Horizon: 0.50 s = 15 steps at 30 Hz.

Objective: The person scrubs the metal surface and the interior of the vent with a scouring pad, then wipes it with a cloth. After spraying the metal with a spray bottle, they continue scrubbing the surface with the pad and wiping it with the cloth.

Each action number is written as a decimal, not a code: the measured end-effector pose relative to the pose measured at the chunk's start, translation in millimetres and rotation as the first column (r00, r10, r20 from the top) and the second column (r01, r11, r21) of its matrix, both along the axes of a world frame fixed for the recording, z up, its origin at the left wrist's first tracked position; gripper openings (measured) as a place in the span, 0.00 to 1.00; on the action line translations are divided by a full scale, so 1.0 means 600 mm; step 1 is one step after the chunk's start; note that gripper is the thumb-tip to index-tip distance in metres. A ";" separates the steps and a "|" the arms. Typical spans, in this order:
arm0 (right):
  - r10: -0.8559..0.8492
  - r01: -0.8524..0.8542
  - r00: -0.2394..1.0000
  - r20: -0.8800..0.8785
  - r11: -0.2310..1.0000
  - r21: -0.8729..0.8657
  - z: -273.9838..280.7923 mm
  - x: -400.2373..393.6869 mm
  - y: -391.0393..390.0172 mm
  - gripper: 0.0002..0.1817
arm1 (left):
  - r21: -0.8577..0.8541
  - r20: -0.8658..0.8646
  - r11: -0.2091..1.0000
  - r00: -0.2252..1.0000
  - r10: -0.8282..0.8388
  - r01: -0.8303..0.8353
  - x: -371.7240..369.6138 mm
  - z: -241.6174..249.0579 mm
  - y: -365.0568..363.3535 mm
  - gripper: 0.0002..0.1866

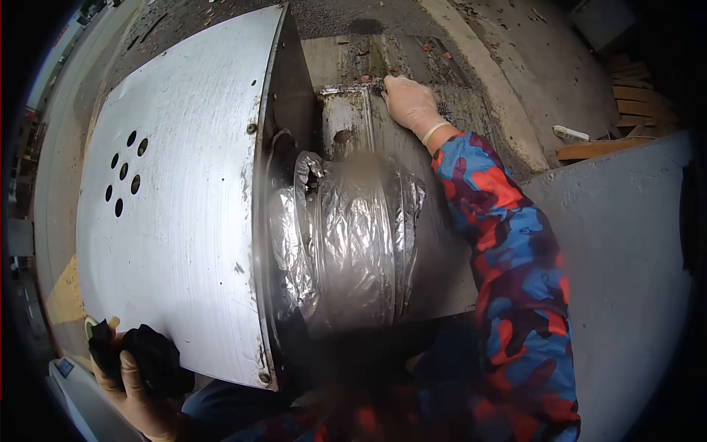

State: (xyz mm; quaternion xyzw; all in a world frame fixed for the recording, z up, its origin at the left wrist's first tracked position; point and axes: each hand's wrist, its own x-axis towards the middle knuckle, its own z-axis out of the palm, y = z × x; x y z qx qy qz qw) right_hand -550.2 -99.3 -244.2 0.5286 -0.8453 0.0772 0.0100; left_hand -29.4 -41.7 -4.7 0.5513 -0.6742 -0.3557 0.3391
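Note:
A large brushed-metal box [177,184] with round holes in its side takes up the left of the view. Joined to its right is a round duct [353,236] wrapped in crinkled silver foil tape. At the far end of a metal flange frame [346,90], my gloved right hand [412,104] has its fingers curled at the corner; a small dark patch shows at the fingertips, and I cannot tell what they grip. By the box's lower left corner, my left hand [136,387] is closed around a crumpled black cloth [151,357]. A pale green-edged item [92,328] pokes out beside it.
A weathered board [442,70] lies under the far end of the duct. To the right stands a grey panel [611,250], with wooden planks [641,99] stacked behind it. Debris litters the concrete ground [508,59]. A blurred smudge covers the middle of the view.

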 end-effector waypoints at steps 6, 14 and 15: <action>-0.163 0.166 0.985 0.047 0.984 -0.061 -0.008 -0.060 -0.084 0.11 | -0.064 -0.130 0.987 0.982 0.136 -0.146 -0.031 -0.025 0.013 0.22; 0.210 -0.210 0.968 0.136 0.978 -0.014 0.024 0.100 0.047 0.15 | -0.011 -0.141 0.998 0.988 0.061 -0.063 -0.011 -0.026 0.004 0.22; 0.222 -0.221 0.969 0.111 0.975 -0.016 0.021 0.092 0.044 0.15 | -0.003 -0.136 0.998 0.989 0.064 -0.065 -0.017 -0.024 0.003 0.22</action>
